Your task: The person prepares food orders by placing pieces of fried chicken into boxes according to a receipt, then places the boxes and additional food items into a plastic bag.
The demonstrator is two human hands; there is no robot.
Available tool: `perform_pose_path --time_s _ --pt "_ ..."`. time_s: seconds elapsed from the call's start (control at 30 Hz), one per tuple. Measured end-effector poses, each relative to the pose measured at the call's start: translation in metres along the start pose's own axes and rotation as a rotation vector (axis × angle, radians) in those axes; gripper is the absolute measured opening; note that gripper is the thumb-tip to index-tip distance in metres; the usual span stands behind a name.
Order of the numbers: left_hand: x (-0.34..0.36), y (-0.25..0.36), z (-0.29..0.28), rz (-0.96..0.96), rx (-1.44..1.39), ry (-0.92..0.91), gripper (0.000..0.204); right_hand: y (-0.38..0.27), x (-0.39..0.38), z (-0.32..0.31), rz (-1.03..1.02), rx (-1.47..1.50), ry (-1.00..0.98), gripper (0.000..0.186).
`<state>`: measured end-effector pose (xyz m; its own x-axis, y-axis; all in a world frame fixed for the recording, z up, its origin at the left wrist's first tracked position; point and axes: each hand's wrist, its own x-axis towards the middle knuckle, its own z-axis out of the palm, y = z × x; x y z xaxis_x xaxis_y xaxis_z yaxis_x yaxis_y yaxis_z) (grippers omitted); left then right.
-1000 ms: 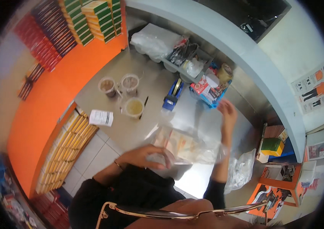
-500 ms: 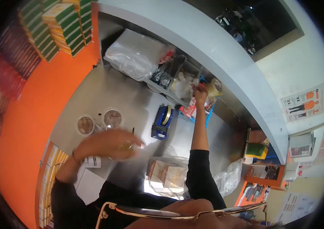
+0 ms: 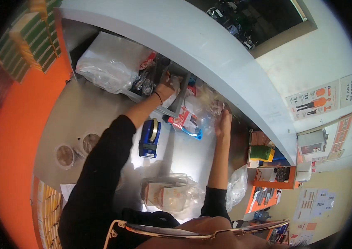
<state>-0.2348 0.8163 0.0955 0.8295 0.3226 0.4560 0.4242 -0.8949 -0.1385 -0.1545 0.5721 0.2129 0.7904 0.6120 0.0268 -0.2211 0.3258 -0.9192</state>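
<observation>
Both hands stretched to the back of the steel bench: left hand gripping items in a grey bin, right hand closed on crinkled clear plastic; bagged packets near, unsealed.

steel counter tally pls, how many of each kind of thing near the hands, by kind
blue tape dispenser: 1
round lidded cups: 2
clear bag of wrapped food: 1
red and white packet: 1
grey bin, touched by the left hand: 1
crinkled clear plastic at the right hand: 1
Total: 7
</observation>
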Motion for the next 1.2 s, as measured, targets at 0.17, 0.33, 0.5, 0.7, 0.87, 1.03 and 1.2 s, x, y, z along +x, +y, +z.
perform_pose_path --time_s 0.17,0.33,0.5,0.7,0.87,1.03,1.2 --pt "0.033 -0.012 -0.031 0.141 -0.167 0.038 0.026 -0.023 -0.009 -0.078 -0.064 -0.489 -0.021 0.027" --pt "0.024 -0.031 -0.041 0.161 -0.651 0.050 0.028 0.000 0.002 -0.024 -0.281 -0.613 -0.038 0.020" --pt "0.023 -0.035 -0.039 -0.059 -1.009 -0.252 0.035 0.039 0.032 0.023 0.013 -0.722 -0.154 0.029" --pt "0.014 -0.053 -0.026 -0.212 -1.081 -0.125 0.044 0.131 0.069 0.054 -0.251 -1.116 -0.217 0.038" --pt "0.003 -0.020 -0.059 -0.426 -1.366 -0.303 0.076 0.158 0.071 0.036 -0.308 -0.942 -0.094 0.037" --pt "-0.010 -0.038 -0.043 -0.379 -1.095 -0.170 0.064 0.144 0.084 0.025 -0.150 -0.523 -0.089 0.026" --pt "-0.008 -0.022 -0.053 -0.451 -1.209 -0.214 0.054 0.112 0.088 -0.009 0.184 -0.160 0.031 0.030"
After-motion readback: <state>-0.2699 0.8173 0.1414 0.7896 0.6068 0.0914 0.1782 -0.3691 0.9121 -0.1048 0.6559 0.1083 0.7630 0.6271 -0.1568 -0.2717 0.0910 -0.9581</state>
